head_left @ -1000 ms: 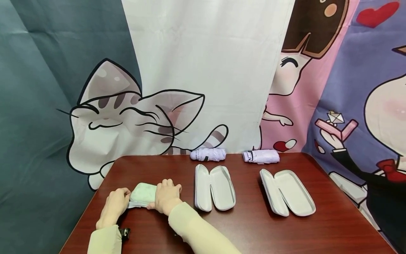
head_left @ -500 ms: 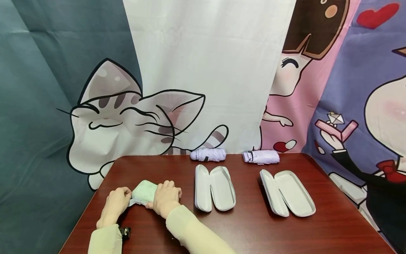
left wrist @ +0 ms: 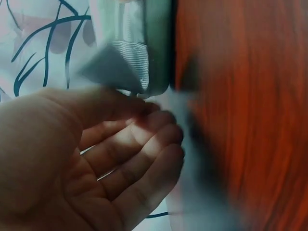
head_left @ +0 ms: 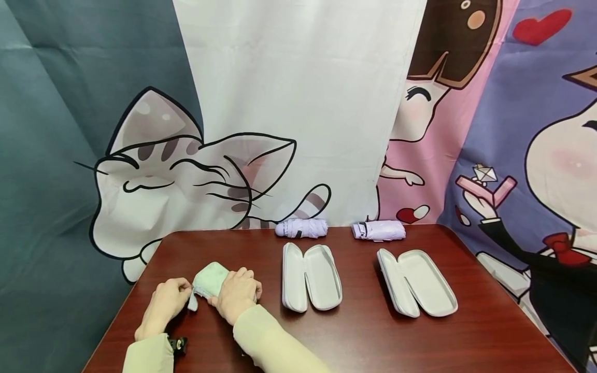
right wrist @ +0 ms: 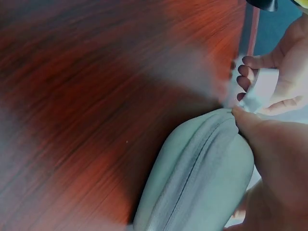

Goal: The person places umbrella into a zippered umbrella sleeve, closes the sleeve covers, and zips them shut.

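Note:
A mint-green zippered case point(head_left: 212, 277) lies on the left part of the table, its lid down. My right hand point(head_left: 237, 295) grips it from above, thumb on the near side and fingers over the far side. In the right wrist view, a seam runs along the side of the case point(right wrist: 207, 178). My left hand point(head_left: 165, 305) is at the left end of the case; its thumb and forefinger pinch the zipper pull, which the fingertips mostly hide. A grey fabric tab point(left wrist: 113, 67) sticks out beside the left thumb and hangs down in the head view.
Two pale grey clamshell cases, one in the middle point(head_left: 322, 277) and one to the right point(head_left: 426, 285), lie spread apart on the brown table point(head_left: 364, 342). Two folded lilac umbrellas, left point(head_left: 303, 228) and right point(head_left: 380, 230), lie at its back edge before a printed curtain point(head_left: 298, 77).
The green case has turned slightly, its far end tipping left. The fabric tab, earlier stretched along the near side, now hangs at the left end. The right hand shifted a little left and nearer.

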Available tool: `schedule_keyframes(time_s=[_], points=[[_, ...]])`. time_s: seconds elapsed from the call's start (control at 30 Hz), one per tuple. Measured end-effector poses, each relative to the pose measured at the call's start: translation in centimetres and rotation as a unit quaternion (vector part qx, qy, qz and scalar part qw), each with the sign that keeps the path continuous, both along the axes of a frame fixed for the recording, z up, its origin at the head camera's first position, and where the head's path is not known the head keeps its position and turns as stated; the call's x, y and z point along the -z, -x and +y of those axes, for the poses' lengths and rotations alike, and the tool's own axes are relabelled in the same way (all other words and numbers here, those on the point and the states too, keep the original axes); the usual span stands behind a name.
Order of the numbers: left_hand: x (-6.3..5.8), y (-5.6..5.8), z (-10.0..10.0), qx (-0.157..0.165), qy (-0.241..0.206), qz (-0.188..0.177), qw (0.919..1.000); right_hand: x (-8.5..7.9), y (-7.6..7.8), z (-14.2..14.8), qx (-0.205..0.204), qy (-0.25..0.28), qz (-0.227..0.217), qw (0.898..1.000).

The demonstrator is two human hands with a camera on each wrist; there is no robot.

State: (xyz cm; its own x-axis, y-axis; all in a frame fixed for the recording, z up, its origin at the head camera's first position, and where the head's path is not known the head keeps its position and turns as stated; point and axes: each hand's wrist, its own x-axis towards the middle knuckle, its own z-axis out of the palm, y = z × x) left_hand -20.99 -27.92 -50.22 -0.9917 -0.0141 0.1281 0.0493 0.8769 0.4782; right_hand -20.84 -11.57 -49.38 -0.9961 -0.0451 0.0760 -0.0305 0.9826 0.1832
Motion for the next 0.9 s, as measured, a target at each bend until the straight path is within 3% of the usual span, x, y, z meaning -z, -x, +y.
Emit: schedule_keyframes(time_s=[0.23, 0.37, 0.57, 0.9], points=[[-0.3, 0.1, 0.3, 0.019, -0.001, -0.004, 0.9998, -0.1, 0.3, -0.2, 0.016, 0.007, 0.001, 1.0], [-0.5, 0.2, 0.8, 0.029, 0.0, -0.006, 0.9996, -0.5, 0.7, -0.3, 0.022, 0.022, -0.028, 0.999], [-0.4, 1.1, 1.7, 0.034, -0.01, -0.006, 0.9993, -0.9, 1.3, -0.2, 0.031, 0.08, -0.08, 0.993], [-0.1, 2.2, 2.4, 0.038, -0.011, -0.003, 0.9992, -0.6, 1.3, -0.2, 0.071, 0.171, -0.066, 0.98]])
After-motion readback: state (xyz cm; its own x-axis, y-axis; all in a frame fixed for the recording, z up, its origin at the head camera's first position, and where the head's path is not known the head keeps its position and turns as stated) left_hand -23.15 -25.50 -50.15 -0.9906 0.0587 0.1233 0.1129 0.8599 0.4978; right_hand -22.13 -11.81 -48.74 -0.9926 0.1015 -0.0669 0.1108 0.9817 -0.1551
